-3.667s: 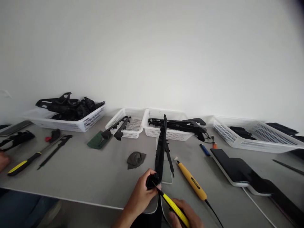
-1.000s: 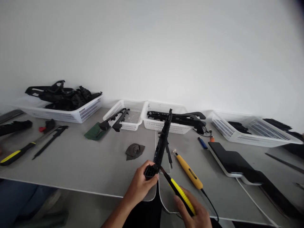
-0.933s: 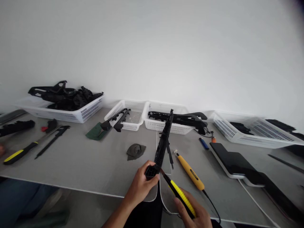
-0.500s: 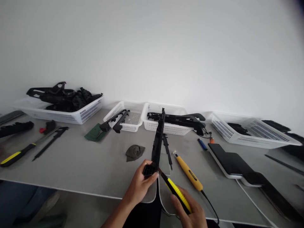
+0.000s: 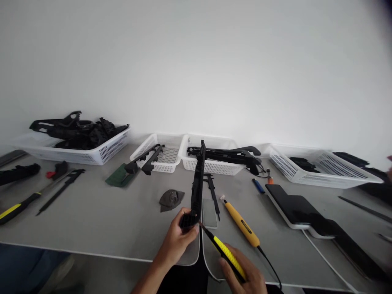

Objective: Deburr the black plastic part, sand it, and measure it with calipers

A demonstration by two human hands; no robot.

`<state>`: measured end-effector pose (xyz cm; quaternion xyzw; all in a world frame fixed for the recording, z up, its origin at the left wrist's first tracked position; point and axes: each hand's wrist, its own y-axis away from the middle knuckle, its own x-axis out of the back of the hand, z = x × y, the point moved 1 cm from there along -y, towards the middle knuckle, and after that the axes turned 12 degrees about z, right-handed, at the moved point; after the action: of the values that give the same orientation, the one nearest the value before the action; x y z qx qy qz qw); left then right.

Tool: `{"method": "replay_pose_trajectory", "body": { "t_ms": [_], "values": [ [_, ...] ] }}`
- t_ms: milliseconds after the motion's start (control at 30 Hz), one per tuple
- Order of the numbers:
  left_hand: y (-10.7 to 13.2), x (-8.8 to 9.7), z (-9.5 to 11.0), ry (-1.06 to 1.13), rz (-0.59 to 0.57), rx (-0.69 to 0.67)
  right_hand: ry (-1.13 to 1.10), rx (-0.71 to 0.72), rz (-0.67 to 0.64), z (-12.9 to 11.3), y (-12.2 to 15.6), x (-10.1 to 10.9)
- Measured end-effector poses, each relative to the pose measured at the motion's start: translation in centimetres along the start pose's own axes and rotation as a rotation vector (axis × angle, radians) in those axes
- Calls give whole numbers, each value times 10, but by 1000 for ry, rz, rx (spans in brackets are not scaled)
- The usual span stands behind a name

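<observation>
Grasping a black strip [image 5: 197, 185] in your left hand [image 5: 178, 236], yellow-handled tool [image 5: 226, 251] in your right hand [image 5: 247, 272], grey tabletop [image 5: 134, 220], pale wall [image 5: 196, 69].

Matt black plastic forms the long strip [image 5: 197, 185], while the yellow tool handle [image 5: 226, 251] looks ridged. White baskets [image 5: 105, 155] show perforated plastic; the grey tabletop [image 5: 122, 224] looks smooth and dull.

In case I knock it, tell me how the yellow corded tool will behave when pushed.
The yellow corded tool may roll, since its handle looks rounded. It is probably stiff, as it lies straight on the table. The black cord at its near end could tug or swing it.
</observation>
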<state>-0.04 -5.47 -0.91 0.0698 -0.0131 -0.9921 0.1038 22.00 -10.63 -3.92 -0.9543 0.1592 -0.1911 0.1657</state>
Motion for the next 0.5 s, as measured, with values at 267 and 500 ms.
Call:
{"method": "replay_pose_trajectory", "body": {
  "t_ms": [267,500],
  "values": [
    [-3,1,0,-59,57,13,-17,8,-24,-8,-5,-2],
    [-2,-2,2,-43,107,8,1,90,-58,1,-6,-6]
  ]
}}
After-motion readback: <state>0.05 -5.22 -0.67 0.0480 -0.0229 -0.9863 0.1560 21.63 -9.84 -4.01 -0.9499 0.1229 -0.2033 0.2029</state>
